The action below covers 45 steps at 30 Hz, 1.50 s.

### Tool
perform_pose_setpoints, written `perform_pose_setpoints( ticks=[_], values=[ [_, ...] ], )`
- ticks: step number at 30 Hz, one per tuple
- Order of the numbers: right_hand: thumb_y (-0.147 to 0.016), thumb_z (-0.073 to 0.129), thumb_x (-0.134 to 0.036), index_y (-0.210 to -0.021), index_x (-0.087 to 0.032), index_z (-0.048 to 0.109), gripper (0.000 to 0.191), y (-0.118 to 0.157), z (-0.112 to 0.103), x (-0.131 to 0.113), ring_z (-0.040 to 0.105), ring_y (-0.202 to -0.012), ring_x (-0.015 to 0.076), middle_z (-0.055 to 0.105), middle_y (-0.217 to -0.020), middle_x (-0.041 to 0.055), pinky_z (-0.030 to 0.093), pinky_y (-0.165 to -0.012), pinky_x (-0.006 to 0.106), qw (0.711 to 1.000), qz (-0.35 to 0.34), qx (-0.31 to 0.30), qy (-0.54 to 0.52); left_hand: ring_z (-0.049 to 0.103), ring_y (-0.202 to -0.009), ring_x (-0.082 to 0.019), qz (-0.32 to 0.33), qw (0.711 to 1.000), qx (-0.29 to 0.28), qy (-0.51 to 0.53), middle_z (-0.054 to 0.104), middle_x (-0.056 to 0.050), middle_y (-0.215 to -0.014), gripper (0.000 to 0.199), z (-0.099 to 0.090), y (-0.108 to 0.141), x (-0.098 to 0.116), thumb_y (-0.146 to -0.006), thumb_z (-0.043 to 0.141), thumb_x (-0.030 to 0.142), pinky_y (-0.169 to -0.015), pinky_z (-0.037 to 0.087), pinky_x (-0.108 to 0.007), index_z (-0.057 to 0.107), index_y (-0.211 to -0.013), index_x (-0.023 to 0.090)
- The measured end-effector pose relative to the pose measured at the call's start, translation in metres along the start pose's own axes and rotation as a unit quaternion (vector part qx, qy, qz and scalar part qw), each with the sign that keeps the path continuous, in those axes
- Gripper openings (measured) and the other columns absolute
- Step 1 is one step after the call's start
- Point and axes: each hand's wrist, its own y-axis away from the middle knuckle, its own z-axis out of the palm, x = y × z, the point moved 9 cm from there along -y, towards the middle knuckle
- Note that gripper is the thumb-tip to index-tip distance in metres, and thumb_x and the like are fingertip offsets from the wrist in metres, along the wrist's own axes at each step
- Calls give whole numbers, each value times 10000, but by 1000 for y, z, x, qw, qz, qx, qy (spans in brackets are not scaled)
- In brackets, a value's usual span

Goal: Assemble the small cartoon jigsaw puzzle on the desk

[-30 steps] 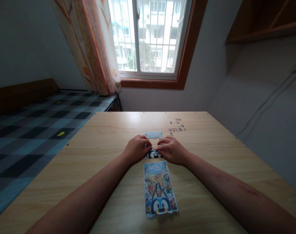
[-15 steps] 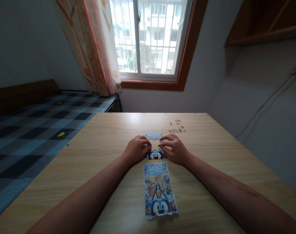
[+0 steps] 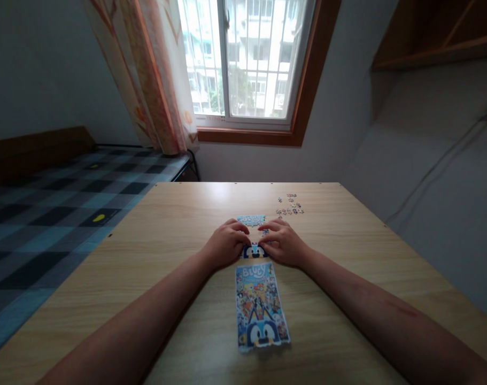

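A jigsaw puzzle lies on the table in two joined parts. Its upper strip [image 3: 251, 220] carries pale blue lettering, while the lower strip [image 3: 254, 251] shows a blue cartoon dog's face. My left hand [image 3: 227, 243] rests at the lower strip's left end, its thumb at the top edge and its fingers apart. From the other side my right hand [image 3: 284, 243] touches the same strip, thumb and fingers spread. A small puzzle piece [image 3: 265, 232] shows beneath the right fingers; I see none gripped. Nearer me lies a printed picture sheet [image 3: 261, 305] with the full design.
Several loose puzzle pieces [image 3: 293, 207] are scattered toward the table's far right. The wooden table [image 3: 179, 214] reaches almost to the window wall. A bed with a checked cover [image 3: 86, 187] stands on the left, and a wall shelf [image 3: 435, 53] hangs at upper right.
Both hands stay around the lower strip; the right hand has shifted slightly left, covering more of its right end. The whole view has tilted a little.
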Motion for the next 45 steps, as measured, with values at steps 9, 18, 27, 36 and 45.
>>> perform_pose_setpoints(
  ticks=[9, 18, 27, 36, 45],
  values=[
    [-864, 655, -207, -813, -268, 795, 160, 2, 1, -5, 611, -1092, 271, 739, -1191, 30, 439, -981, 486, 999, -20, -24, 44, 575, -975, -223, 3, 999, -34, -27, 729, -29, -1003, 326, 5, -4, 5, -772, 555, 60, -950, 498, -415, 800, -832, 267],
    [-868, 640, -194, -820, -271, 783, 169, 3, 3, -7, 615, -1062, 270, 749, -1122, 32, 438, -967, 491, 998, -21, -31, 40, 586, -976, -224, 5, 998, -44, -36, 726, -34, -1016, 323, 4, -5, 11, -768, 550, 66, -952, 502, -414, 794, -846, 263],
    [-865, 624, -187, -827, -251, 772, 166, 2, 1, -11, 630, -954, 229, 757, -1025, 34, 464, -904, 428, 998, -43, -21, 38, 597, -968, -220, 11, 999, -40, -30, 729, -32, -1006, 331, 4, -4, 11, -752, 528, 59, -939, 512, -416, 786, -815, 257],
    [-932, 597, -218, -870, -250, 734, 154, -2, -16, -23, 630, -902, 211, 752, -980, 38, 479, -871, 402, 996, -64, 49, 34, 609, -881, -195, -67, 976, 205, 8, 657, -50, -928, 219, -48, 6, -13, -723, 468, 54, -824, 518, -358, 616, -776, 207],
    [-958, 597, -349, -586, -225, 596, 392, -2, -14, -44, 596, -777, 200, 720, -884, 64, 485, -768, 375, 992, -128, 20, -1, 565, -713, -188, -286, 891, 333, 112, 593, -12, -729, 135, -60, 33, -82, -711, 445, 131, -632, 452, -308, 549, -725, 216]
  ],
)
